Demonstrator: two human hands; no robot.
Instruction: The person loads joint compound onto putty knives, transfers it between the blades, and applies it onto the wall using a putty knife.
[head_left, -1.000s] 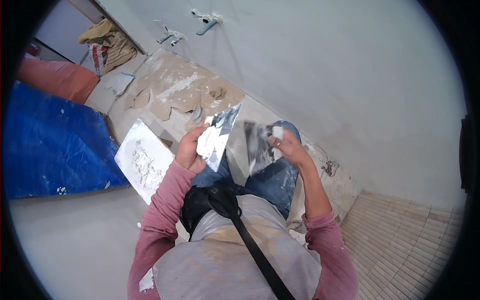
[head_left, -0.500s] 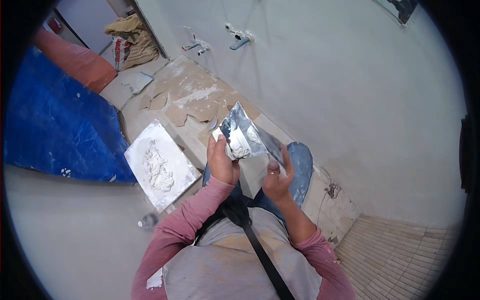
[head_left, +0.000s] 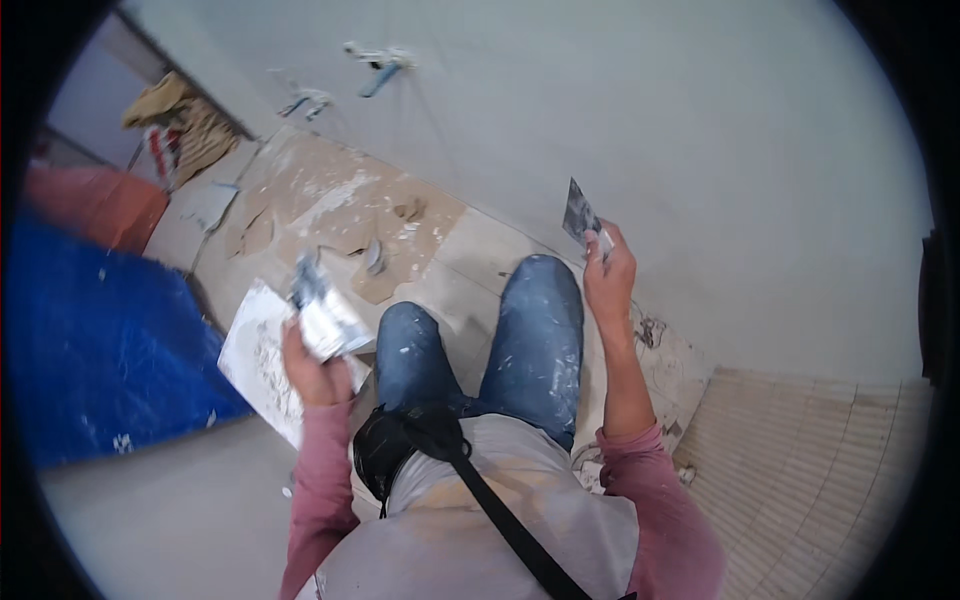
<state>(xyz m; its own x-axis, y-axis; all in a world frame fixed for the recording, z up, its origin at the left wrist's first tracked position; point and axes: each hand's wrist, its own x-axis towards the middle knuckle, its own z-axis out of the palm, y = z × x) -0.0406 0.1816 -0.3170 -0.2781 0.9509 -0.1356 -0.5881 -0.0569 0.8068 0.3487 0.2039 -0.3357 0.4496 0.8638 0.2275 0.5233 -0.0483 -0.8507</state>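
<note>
My left hand (head_left: 316, 372) grips a wide, shiny metal putty scraper (head_left: 332, 322) smeared with white putty and blurred by motion. It is held over the right side of a white board (head_left: 243, 335), hiding part of the white putty spread there. Raised at the right, near the wall, my right hand (head_left: 612, 275) is closed around a second putty scraper (head_left: 578, 214), its thin grey blade pointing up and away from me. The fingers cover its handle. My knees, in stained jeans, are bent between the two hands.
A grey plastered wall (head_left: 690, 140) rises ahead and right, with blue pipe stubs (head_left: 380, 78) sticking out. Torn brown cardboard (head_left: 315, 195) covers the far floor. At left lie a blue tarp (head_left: 110, 340), an orange sheet (head_left: 100, 205) and sacks (head_left: 195, 135). Ribbed tiles (head_left: 790, 470) are at lower right.
My hands, close together before, have parted. The left scraper has moved left toward the board; the right one has gone up and right toward the wall. The view has shifted too.
</note>
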